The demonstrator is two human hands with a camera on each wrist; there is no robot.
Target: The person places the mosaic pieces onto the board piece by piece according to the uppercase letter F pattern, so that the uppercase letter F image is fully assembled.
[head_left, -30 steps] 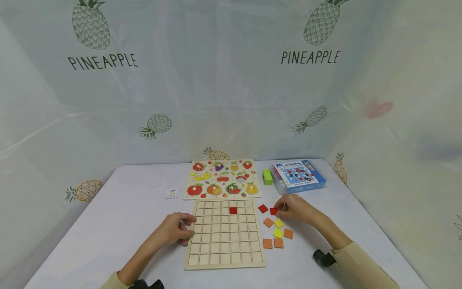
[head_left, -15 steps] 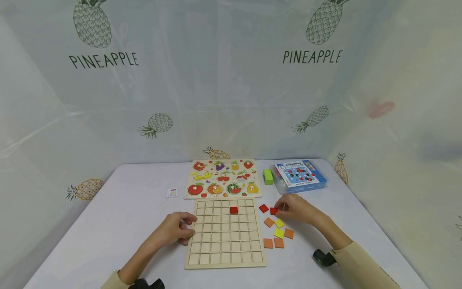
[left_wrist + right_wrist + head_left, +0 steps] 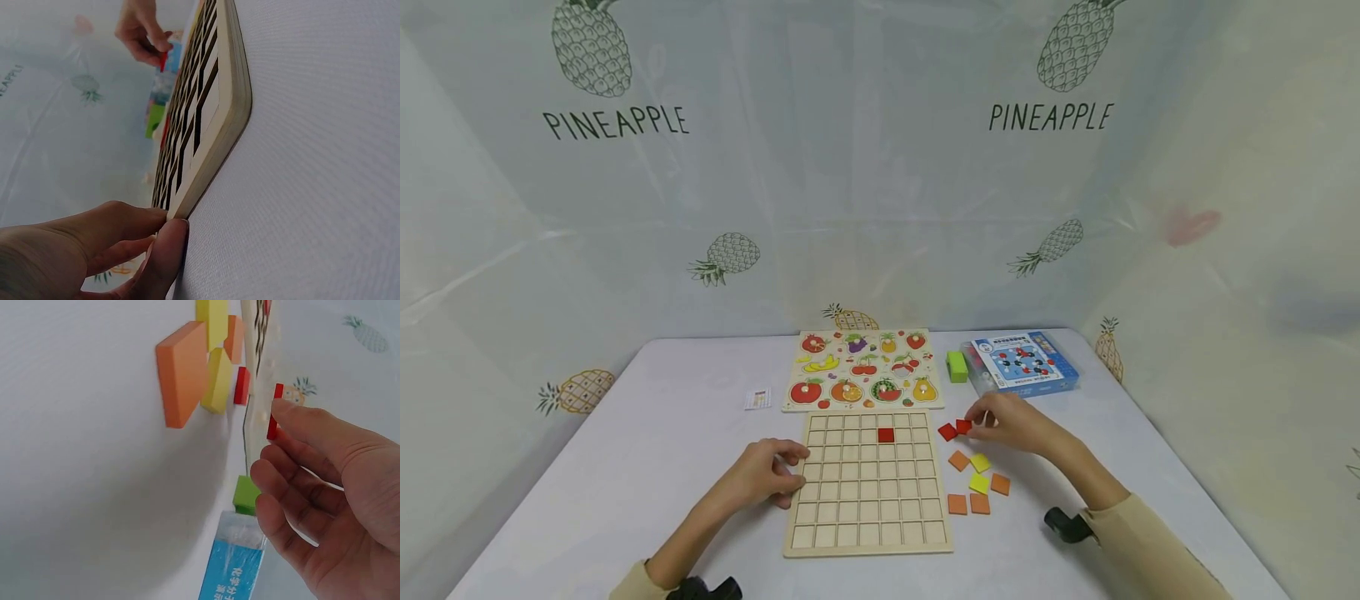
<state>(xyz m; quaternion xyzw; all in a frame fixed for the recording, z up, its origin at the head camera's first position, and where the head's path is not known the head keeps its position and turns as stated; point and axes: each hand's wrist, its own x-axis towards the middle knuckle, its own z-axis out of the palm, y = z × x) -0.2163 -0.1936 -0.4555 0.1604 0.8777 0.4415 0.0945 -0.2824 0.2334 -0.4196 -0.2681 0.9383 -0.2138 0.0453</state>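
My left hand [image 3: 762,475] pinches the left edge of a wooden grid board [image 3: 868,552] between thumb and fingers, as the left wrist view also shows. One red square tile [image 3: 886,435] sits in a cell near the board's far side. To the right, my right hand [image 3: 1015,423] pinches another red tile [image 3: 275,415] between thumb and fingertips, lifted off the table and tilted on edge. A third red tile [image 3: 947,432] lies flat beside the board, just left of that hand. Nearer lie two yellow tiles [image 3: 979,483] and several orange tiles [image 3: 1000,484].
Behind the grid board lies a fruit picture puzzle [image 3: 863,371]. A green block [image 3: 956,367] and a blue boxed set [image 3: 1026,367] stand at the back right. A small printed card [image 3: 757,399] lies at left. Patterned sheeting hangs round the table.
My right hand has lifted its red tile off the table and shifted it slightly away and left, toward the other loose red tile. My left hand keeps its hold on the board's edge.
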